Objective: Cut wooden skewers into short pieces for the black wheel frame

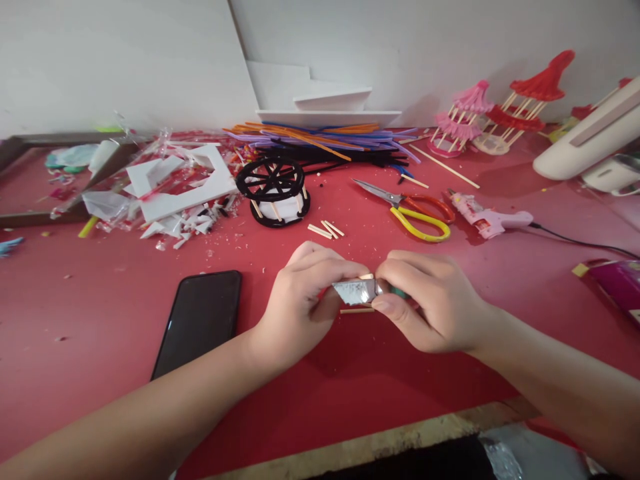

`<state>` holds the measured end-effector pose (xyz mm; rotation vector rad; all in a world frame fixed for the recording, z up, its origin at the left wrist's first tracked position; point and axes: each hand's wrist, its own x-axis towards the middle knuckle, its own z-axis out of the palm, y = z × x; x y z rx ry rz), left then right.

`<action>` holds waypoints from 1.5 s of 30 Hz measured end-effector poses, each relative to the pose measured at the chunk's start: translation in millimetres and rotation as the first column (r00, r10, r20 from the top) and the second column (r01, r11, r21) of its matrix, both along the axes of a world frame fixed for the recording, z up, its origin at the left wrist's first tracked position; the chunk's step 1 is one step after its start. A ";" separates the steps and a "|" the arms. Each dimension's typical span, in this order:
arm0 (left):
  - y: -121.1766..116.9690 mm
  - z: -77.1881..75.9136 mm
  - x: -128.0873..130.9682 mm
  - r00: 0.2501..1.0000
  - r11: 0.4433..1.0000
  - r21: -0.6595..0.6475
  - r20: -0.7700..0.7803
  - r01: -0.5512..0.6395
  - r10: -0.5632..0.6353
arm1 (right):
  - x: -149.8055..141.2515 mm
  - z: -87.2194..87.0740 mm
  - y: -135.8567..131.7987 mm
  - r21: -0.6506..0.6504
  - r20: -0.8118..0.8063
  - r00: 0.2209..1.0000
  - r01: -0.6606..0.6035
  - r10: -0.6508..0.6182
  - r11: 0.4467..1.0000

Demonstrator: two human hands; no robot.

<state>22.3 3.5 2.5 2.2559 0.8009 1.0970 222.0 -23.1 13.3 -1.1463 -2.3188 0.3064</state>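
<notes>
My right hand (440,300) is closed around the green handle of a utility knife (356,291), whose wide blade points left. Behind the blade, a short end of a thin wooden stick (367,276) shows between my two hands. My left hand (305,307) pinches that stick, most of it hidden by the fingers. Another wooden stick (356,311) lies on the red table just beneath the knife. Several short cut sticks (326,229) rest farther back. Near them stands a round black pipe-cleaner frame (273,190) with stick posts and a white base.
Scissors (405,207) and a pink glue gun (490,215) lie at right. A black phone (200,320) is left of my left hand. Foam-board scraps (185,180) and a bundle of pipe cleaners (325,140) lie behind. Pink (457,120) and red (525,100) models stand back right.
</notes>
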 end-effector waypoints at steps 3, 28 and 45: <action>0.2 0.2 0.3 1.000 1.000 0.007 0.000 0.002 -0.002 | 0.1 -0.2 -0.1 0.003 0.001 1.000 -0.002 0.002 1.000; 1.0 -1.6 1.5 0.999 0.999 0.017 0.005 0.040 -0.040 | -0.3 -0.6 -0.7 -0.063 -0.064 0.997 -0.035 0.031 0.997; -0.1 -1.3 0.2 0.999 0.999 0.017 -0.018 0.040 -0.040 | -0.7 -1.4 -1.3 -0.079 -0.070 0.997 -0.045 0.040 0.996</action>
